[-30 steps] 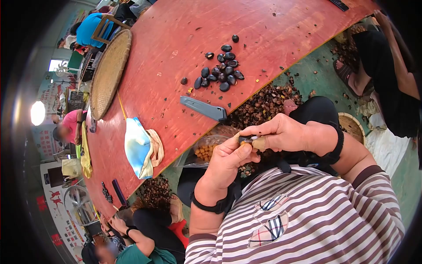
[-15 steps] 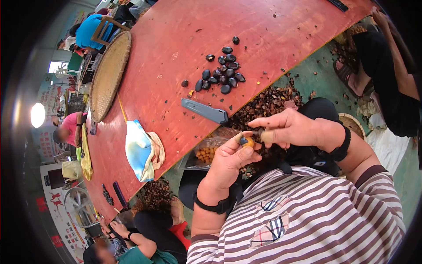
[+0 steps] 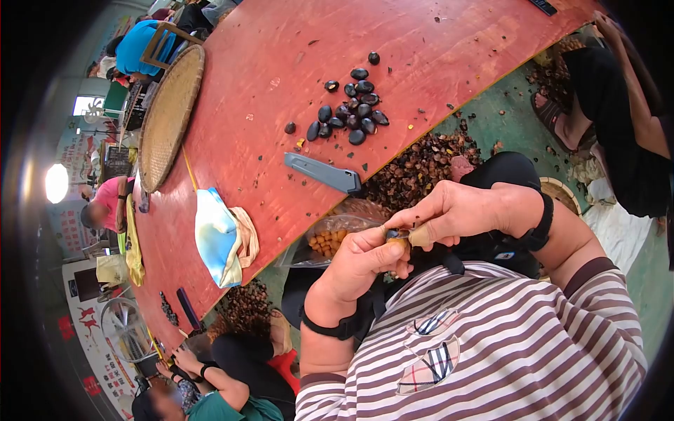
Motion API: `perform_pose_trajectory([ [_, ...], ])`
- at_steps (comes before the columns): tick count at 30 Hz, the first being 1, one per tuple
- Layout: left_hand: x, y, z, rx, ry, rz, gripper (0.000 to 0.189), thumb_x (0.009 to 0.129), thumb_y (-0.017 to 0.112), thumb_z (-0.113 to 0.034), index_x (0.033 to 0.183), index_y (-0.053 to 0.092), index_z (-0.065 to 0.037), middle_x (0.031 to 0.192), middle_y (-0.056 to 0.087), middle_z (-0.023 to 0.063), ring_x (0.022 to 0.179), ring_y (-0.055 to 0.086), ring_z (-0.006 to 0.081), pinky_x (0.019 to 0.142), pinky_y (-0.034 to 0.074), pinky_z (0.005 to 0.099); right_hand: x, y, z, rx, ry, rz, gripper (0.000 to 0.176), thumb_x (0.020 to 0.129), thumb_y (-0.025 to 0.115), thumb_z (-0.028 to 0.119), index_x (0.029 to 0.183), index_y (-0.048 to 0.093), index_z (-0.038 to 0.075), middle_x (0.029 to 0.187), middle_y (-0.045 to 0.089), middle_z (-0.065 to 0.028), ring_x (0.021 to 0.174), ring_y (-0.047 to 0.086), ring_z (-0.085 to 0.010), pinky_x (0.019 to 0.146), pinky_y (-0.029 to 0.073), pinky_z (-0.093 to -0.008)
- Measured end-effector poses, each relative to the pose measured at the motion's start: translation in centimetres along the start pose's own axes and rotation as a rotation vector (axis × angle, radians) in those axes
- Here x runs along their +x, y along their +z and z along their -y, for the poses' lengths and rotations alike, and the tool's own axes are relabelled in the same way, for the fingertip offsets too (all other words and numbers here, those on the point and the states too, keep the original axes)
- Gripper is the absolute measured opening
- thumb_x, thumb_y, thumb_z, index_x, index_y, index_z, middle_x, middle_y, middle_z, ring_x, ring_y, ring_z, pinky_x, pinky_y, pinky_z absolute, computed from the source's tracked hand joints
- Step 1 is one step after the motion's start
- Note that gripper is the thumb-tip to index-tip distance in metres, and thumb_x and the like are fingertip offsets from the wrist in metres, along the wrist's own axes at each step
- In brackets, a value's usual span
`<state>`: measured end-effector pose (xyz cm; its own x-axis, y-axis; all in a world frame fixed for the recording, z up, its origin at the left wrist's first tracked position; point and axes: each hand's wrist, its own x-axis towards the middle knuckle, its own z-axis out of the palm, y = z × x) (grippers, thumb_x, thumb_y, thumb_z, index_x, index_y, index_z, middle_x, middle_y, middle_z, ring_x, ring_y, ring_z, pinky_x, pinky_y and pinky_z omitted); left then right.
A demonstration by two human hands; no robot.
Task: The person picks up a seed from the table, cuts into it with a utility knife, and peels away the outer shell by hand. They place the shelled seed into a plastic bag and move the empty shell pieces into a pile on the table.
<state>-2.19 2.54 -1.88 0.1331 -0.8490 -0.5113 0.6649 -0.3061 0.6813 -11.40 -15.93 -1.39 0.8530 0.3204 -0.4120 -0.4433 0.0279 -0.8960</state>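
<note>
My left hand (image 3: 366, 254) pinches a partly peeled nut (image 3: 398, 237), with dark shell and some yellow-orange kernel showing. My right hand (image 3: 460, 212) is closed against the same nut, thumb and forefinger at its shell. A tan cover sits on the right thumb. The fingers hide much of the nut. A loose group of dark, glossy nuts (image 3: 357, 105) lies on the red table (image 3: 281, 84). Nearer my hands, a grey utility knife (image 3: 321, 172) rests close to the table edge. Below that edge, a clear bag (image 3: 328, 241) contains yellow-orange kernels.
Brown shell pieces (image 3: 421, 163) are heaped below the table edge. A blue-and-white cloth (image 3: 216, 235) and a large woven tray (image 3: 170, 119) lie on the table's left side. Other people sit around, one in a green shirt (image 3: 235, 405) and one with a sandalled foot (image 3: 562, 126).
My right hand has come from just off the nut to close against it. The nut has turned in my left fingers, showing less yellow. The view has shifted slightly.
</note>
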Motion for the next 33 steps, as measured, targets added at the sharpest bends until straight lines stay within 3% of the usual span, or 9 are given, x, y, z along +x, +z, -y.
perform_pose_trajectory([
  [8,-0.5,0.2,-1.2,0.164,-0.091,0.006,0.02,0.077,0.058,-0.015,0.086,0.057,0.003,0.07,0.057,0.0055,0.06,0.056,0.012,0.059,0.046,0.0228,0.0,0.2,0.2,-0.067,-0.01,-0.006,0.031,0.076,0.054,0.013,0.107,0.056,0.013,0.059,0.052,-0.0007,0.043,0.042,-0.0052,0.039,0.035,-0.0197],
  [15,-0.4,-0.1,-1.1,0.287,-0.166,0.016,0.021,0.074,0.06,-0.008,0.093,0.058,0.002,0.074,0.06,0.0056,0.061,0.057,0.011,0.057,0.045,0.0195,0.1,0.2,0.9,-0.192,0.066,0.016,0.031,0.075,0.053,0.012,0.105,0.057,0.012,0.059,0.052,-0.0007,0.045,0.042,-0.0064,0.041,0.036,-0.0215],
  [19,0.2,-0.7,-0.7,0.285,-0.113,0.029,0.019,0.076,0.058,-0.01,0.092,0.058,0.001,0.077,0.06,0.0067,0.065,0.059,0.013,0.061,0.047,0.0228,0.4,0.1,1.6,-0.232,0.068,-0.008,0.029,0.076,0.052,0.01,0.104,0.057,0.01,0.059,0.052,-0.0017,0.048,0.044,-0.0069,0.045,0.039,-0.0218],
  [22,0.4,-0.5,0.1,-0.084,-0.026,-0.078,0.025,0.078,0.058,-0.016,0.097,0.056,-0.001,0.081,0.06,0.0076,0.069,0.06,0.0144,0.064,0.048,0.0225,0.7,0.3,0.3,-0.201,-0.19,-0.188,0.027,0.077,0.053,0.008,0.104,0.057,0.009,0.062,0.056,-0.0043,0.055,0.048,-0.0077,0.053,0.042,-0.0225],
  [23,0.4,-0.7,0.2,-0.18,-0.002,-0.02,0.029,0.079,0.056,-0.02,0.101,0.053,0.0,0.089,0.059,0.0092,0.075,0.06,0.0171,0.07,0.049,0.0272,1.2,0.6,-1.0,-0.188,-0.303,-0.27,0.026,0.078,0.053,0.007,0.104,0.056,0.007,0.067,0.058,-0.0066,0.061,0.051,-0.0082,0.06,0.043,-0.023],
  [26,0.5,-0.3,0.5,-0.174,0.02,-0.076,0.029,0.08,0.055,-0.018,0.103,0.052,-0.001,0.089,0.059,0.0112,0.077,0.06,0.0194,0.068,0.051,0.0297,1.3,0.9,-1.0,-0.246,-0.298,-0.233,0.026,0.078,0.052,0.007,0.104,0.055,0.006,0.071,0.06,-0.0077,0.062,0.051,-0.0085,0.061,0.043,-0.0231],
  [30,-0.3,-0.4,-0.3,0.03,-0.071,-0.059,0.03,0.078,0.057,-0.014,0.104,0.052,0.001,0.083,0.059,0.0099,0.069,0.06,0.0164,0.064,0.05,0.026,0.2,0.6,0.8,-0.129,-0.091,-0.056,0.028,0.077,0.051,0.005,0.104,0.056,0.008,0.064,0.057,-0.0057,0.058,0.048,-0.0075,0.056,0.041,-0.0232],
  [33,-0.6,-0.2,-0.7,0.116,-0.144,-0.031,0.03,0.075,0.059,-0.009,0.102,0.053,0.002,0.08,0.06,0.009,0.064,0.059,0.0149,0.06,0.049,0.0233,0.0,0.5,1.0,-0.169,-0.082,-0.006,0.028,0.076,0.052,0.005,0.103,0.057,0.009,0.061,0.054,-0.0035,0.056,0.046,-0.007,0.053,0.04,-0.0229],
])
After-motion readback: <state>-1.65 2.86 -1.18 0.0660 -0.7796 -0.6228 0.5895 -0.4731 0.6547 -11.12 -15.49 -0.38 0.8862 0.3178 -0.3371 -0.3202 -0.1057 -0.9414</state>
